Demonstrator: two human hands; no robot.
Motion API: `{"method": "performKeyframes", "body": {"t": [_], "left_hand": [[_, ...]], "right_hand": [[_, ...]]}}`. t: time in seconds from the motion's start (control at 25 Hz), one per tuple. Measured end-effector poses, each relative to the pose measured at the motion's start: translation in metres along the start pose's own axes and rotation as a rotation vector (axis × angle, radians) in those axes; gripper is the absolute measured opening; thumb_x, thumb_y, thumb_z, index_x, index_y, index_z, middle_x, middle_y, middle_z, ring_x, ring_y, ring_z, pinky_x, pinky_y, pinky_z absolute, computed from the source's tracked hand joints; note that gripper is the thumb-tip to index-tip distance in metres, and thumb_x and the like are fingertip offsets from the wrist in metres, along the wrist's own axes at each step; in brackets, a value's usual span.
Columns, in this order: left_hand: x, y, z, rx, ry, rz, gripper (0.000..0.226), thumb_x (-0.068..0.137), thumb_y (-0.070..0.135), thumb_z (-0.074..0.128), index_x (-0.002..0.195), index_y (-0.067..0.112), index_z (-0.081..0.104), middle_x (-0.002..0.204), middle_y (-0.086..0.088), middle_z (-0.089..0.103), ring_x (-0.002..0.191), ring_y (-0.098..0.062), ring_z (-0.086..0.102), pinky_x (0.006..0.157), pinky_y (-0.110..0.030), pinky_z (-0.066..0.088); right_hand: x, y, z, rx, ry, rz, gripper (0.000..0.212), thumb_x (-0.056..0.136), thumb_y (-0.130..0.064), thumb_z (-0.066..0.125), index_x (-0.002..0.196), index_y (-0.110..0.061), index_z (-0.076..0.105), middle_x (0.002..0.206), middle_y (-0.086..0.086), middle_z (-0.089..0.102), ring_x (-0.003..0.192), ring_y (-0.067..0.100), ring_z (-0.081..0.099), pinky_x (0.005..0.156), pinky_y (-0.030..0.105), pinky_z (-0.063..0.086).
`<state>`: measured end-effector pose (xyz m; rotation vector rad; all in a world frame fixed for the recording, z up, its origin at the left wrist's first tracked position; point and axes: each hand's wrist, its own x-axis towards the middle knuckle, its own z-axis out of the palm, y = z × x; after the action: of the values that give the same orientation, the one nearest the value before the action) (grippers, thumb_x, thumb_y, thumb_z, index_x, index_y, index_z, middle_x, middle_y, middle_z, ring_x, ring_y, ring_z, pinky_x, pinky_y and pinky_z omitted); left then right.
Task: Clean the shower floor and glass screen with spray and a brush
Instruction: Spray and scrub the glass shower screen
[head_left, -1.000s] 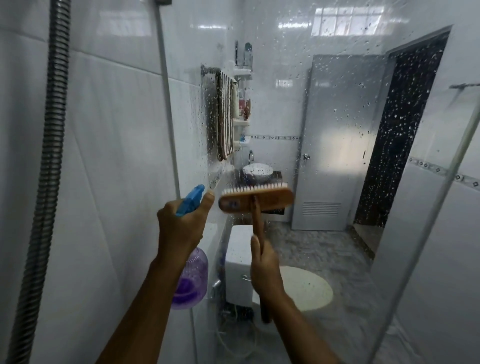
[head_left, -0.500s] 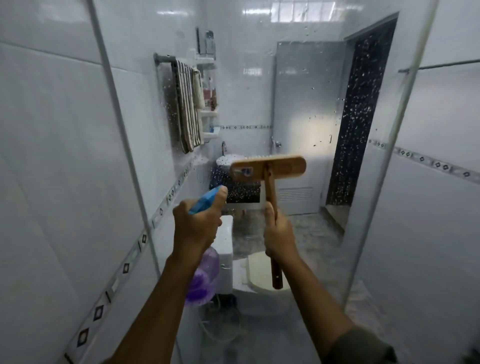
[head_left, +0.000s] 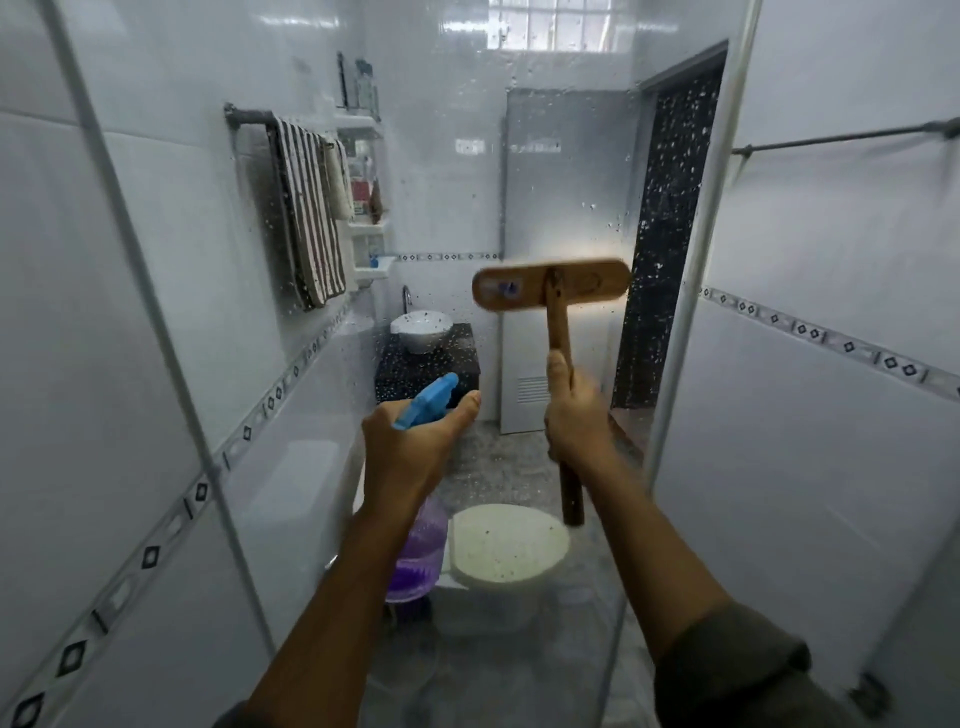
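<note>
The wet glass screen (head_left: 571, 197) stands right in front of me, dotted with droplets, framed by a pale strip on the left and a metal edge on the right. My right hand (head_left: 576, 415) grips the wooden handle of a scrub brush (head_left: 550, 286), whose flat wooden head is raised against the glass at chest height, bristles facing the glass. My left hand (head_left: 410, 447) holds a purple spray bottle (head_left: 418, 551) by its neck, with the blue trigger head (head_left: 426, 400) pointing up and right at the glass. The shower floor is out of view.
Through the glass I see a toilet (head_left: 509, 545), a small basin (head_left: 421, 330) on a dark cabinet, a striped towel (head_left: 306, 213) on a rail, wall shelves (head_left: 366, 208), a grey door (head_left: 566, 208) and a dark doorway (head_left: 670, 218). White tiled walls close in on both sides.
The brush head has moved rightward and slightly up along the glass, with my right hand following. My view has swung right. The spray bottle stays held low in my left hand.
</note>
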<state>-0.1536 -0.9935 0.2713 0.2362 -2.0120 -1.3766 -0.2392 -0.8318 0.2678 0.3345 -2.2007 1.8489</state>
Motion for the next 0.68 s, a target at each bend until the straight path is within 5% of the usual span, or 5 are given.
{"method": "performKeyframes", "body": {"t": [0.16, 0.28, 0.44, 0.68], "left_hand": [[-0.003, 0.007, 0.026, -0.016, 0.035, 0.020, 0.035, 0.077, 0.050, 0.079, 0.072, 0.017, 0.068, 0.063, -0.007, 0.068, 0.053, -0.026, 0.066, 0.053, -0.049, 0.059], [-0.011, 0.016, 0.047, -0.013, 0.064, 0.057, 0.027, 0.079, 0.047, 0.077, 0.070, 0.026, 0.062, 0.060, -0.002, 0.064, 0.051, -0.016, 0.065, 0.055, -0.043, 0.061], [-0.007, 0.021, 0.064, -0.006, 0.160, 0.078, 0.044, 0.076, 0.058, 0.073, 0.070, 0.014, 0.065, 0.059, -0.007, 0.063, 0.049, -0.022, 0.063, 0.049, -0.044, 0.058], [-0.018, 0.023, 0.086, 0.011, 0.153, 0.111, 0.045, 0.075, 0.060, 0.071, 0.077, 0.015, 0.068, 0.062, -0.007, 0.067, 0.050, -0.019, 0.065, 0.052, -0.046, 0.059]], "right_hand": [[-0.024, 0.052, -0.004, -0.070, -0.038, 0.027, 0.052, 0.095, -0.068, 0.034, 0.092, -0.021, 0.056, 0.062, -0.005, 0.049, 0.053, 0.012, 0.048, 0.048, 0.030, 0.040], [0.013, 0.004, -0.023, -0.068, -0.049, -0.035, 0.040, 0.102, -0.060, 0.035, 0.092, -0.026, 0.053, 0.064, -0.005, 0.048, 0.052, 0.008, 0.047, 0.047, 0.026, 0.042], [0.055, -0.038, -0.048, 0.010, -0.047, -0.146, 0.041, 0.102, -0.060, 0.033, 0.101, -0.023, 0.051, 0.064, -0.004, 0.046, 0.050, 0.009, 0.046, 0.046, 0.029, 0.044], [-0.004, 0.068, -0.054, -0.082, -0.108, -0.074, 0.032, 0.102, -0.055, 0.037, 0.097, -0.029, 0.055, 0.067, -0.006, 0.051, 0.055, 0.005, 0.050, 0.050, 0.020, 0.041]]}}
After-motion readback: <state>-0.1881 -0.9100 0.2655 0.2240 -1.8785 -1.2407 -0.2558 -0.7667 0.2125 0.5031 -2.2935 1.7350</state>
